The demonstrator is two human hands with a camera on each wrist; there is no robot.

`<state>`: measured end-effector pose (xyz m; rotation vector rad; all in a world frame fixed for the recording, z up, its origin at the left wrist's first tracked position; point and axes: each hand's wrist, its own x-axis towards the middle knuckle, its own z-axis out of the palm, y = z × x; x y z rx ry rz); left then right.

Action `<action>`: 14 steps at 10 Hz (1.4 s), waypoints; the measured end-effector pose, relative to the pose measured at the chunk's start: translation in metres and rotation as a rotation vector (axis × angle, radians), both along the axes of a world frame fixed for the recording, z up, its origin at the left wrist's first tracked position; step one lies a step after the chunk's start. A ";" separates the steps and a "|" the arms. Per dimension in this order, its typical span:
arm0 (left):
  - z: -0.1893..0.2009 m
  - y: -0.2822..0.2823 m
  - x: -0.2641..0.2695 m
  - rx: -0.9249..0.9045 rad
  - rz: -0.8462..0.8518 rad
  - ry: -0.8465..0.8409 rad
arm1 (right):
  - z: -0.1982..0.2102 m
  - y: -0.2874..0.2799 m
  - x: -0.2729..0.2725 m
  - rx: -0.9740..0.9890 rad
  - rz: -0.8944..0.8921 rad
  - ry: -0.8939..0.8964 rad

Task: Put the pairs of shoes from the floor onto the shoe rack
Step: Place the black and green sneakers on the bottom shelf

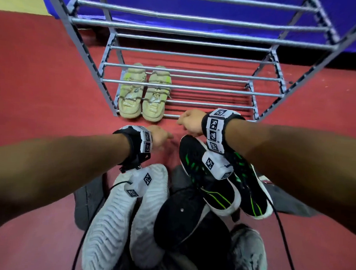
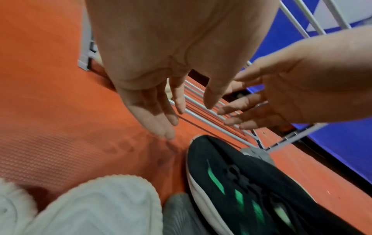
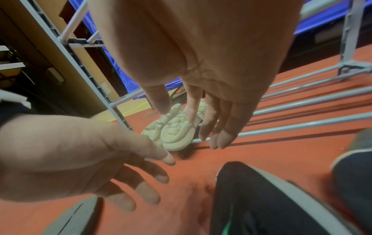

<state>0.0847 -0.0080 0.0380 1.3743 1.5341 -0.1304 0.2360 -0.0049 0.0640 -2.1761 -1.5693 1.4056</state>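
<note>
Currently nothing is held: the fingers (image 2: pixel 153 120) of the left hand (image 1: pixel 159 137) are spread loosely above the red floor mat (image 1: pixel 42 88), and those of the right hand (image 1: pixel 191 121) are likewise relaxed just beside the rack's front rail. At 12 o'clock, the beige shoes (image 1: pixel 143 92) are seen resting on the bottom tier of the grey shoe rack (image 1: pixel 187 87). At 5 o'clock, the black-and-green shoes (image 1: pixel 222 177) are lying on the mat; at 7 o'clock, the white shoes (image 1: pixel 124 218).
</note>
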 end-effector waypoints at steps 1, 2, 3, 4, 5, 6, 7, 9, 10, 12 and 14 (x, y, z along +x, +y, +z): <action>0.004 -0.024 0.031 -0.062 0.034 -0.063 | 0.009 -0.012 0.018 0.021 0.022 -0.028; -0.001 -0.036 0.055 -0.083 0.059 -0.067 | 0.012 -0.021 0.040 0.048 0.041 -0.076; 0.004 -0.050 0.072 -0.127 0.044 0.005 | 0.005 -0.039 0.070 -0.002 0.028 -0.176; -0.007 -0.050 0.076 -0.204 -0.042 0.044 | -0.004 -0.050 0.092 -0.065 -0.012 -0.290; -0.017 -0.048 0.078 -0.225 -0.032 0.065 | -0.003 -0.055 0.103 -0.096 -0.026 -0.324; -0.011 -0.050 0.086 -0.267 -0.016 0.076 | -0.013 -0.057 0.114 -0.117 -0.043 -0.338; 0.004 -0.058 0.092 -0.238 -0.113 0.157 | -0.024 -0.064 0.120 -0.116 -0.057 -0.349; -0.030 -0.075 0.093 -0.173 0.233 0.056 | -0.025 -0.082 0.129 -0.127 0.048 -0.515; -0.041 -0.080 0.096 -0.079 0.386 0.026 | -0.028 -0.084 0.134 -0.176 0.074 -0.547; -0.051 -0.083 0.089 0.040 0.396 -0.177 | -0.025 -0.093 0.135 -0.244 0.117 -0.511; -0.044 -0.071 0.078 0.128 0.228 -0.204 | -0.010 -0.090 0.137 -0.198 0.129 -0.501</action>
